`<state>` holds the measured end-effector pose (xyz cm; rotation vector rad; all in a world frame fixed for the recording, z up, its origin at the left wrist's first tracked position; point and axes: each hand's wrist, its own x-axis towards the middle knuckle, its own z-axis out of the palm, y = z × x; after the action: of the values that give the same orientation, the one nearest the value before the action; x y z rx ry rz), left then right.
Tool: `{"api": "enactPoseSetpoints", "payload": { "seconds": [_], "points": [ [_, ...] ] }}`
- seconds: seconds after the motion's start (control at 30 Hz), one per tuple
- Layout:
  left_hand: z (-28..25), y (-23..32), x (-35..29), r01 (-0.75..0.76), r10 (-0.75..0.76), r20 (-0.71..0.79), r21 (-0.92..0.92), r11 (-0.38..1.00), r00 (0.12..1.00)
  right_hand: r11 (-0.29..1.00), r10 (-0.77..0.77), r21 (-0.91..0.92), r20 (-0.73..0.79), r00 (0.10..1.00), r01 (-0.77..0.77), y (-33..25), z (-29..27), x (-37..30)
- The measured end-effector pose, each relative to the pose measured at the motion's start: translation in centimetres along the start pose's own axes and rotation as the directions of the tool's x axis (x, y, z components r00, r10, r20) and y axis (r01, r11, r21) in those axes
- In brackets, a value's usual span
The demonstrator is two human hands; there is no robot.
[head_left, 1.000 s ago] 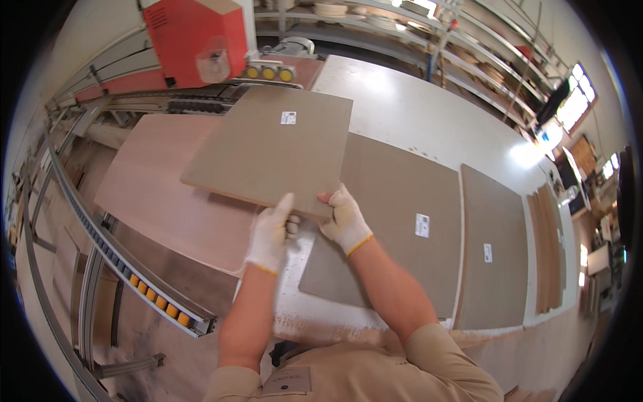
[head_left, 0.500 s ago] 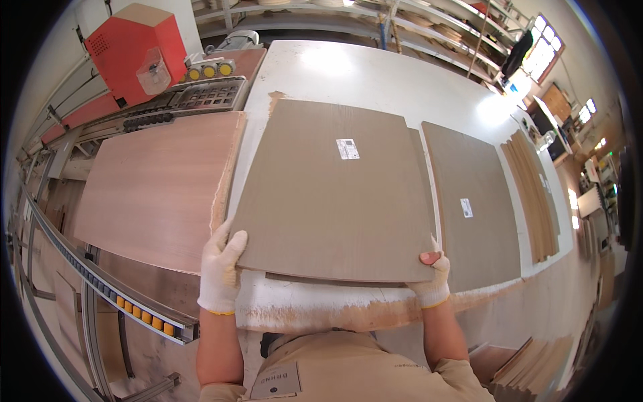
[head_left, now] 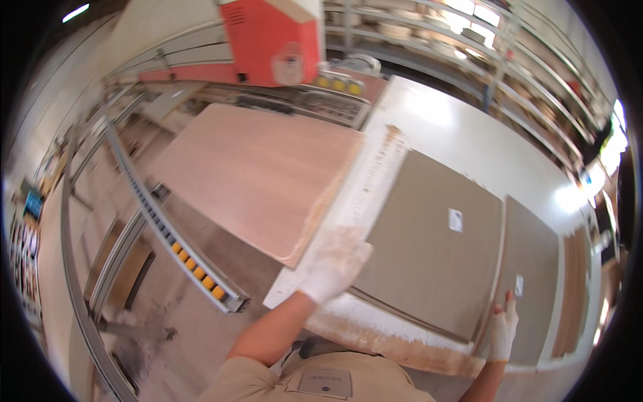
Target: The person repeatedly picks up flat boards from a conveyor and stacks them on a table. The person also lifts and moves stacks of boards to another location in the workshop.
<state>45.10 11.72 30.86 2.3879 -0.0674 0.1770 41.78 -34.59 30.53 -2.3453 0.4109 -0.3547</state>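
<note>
A grey-brown flat board point(head_left: 429, 254) with a white label lies on the white worktable point(head_left: 418, 107), apparently on top of another board whose edge shows at the front. My left hand point(head_left: 335, 264), in a white knit glove, is over the table strip at the board's left edge. Motion smears its fingers, and whether it touches the board is unclear. Over the near end of a second labelled grey-brown board point(head_left: 530, 268) is my right hand point(head_left: 504, 328), gloved with bare fingertips showing. Its fingers point up and apart, with nothing visible in them.
Left of the table lies a pinkish wood panel point(head_left: 261, 174) with a ragged right edge, beside a red-housed machine point(head_left: 271, 43). A roller rail point(head_left: 167, 234) with yellow rollers runs at left. Thin brown strips point(head_left: 573, 288) lie at far right; shelves point(head_left: 429, 43) stand behind.
The labelled board both hands held at its near corners now lies on the table, released by my right hand. My view has swung left, and both hands have moved off the corners.
</note>
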Motion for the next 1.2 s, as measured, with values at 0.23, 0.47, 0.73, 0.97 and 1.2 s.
{"api": "enactPoseSetpoints", "payload": {
  "seconds": [0.23, 0.47, 0.73, 0.97, 1.2],
  "points": [
    [3.4, -1.9, 0.5, 0.179, -0.091, 0.278, -0.31, 0.934, 0.956, 0.905, 0.15, 0.36, 0.226, 0.963, -0.226, 5.2, 6.5, 2.1],
    [4.5, -2.8, 0.4, 0.17, -0.062, 0.306, -0.341, 0.925, 0.95, 0.884, 0.239, 0.342, 0.256, 0.937, -0.319, 2.1, 5.5, 1.0],
    [0.4, -0.7, 0.6, 0.229, -0.082, 0.345, -0.409, 0.884, 0.935, 0.967, 0.253, -0.03, 0.224, 0.941, -0.253, -0.5, 4.7, 0.3],
    [-3.9, -6.7, 6.3, 0.039, -0.138, -0.264, -0.348, 0.937, 0.955, 0.959, 0.095, 0.248, 0.187, 0.978, -0.14, 5.6, 6.0, 1.7],
    [-12.4, -22.4, 13.0, -0.216, -0.749, -0.462, -0.886, 0.41, 0.476, 0.966, 0.119, 0.207, 0.172, 0.978, -0.154, 3.0, 5.7, 0.3]
  ]
}}
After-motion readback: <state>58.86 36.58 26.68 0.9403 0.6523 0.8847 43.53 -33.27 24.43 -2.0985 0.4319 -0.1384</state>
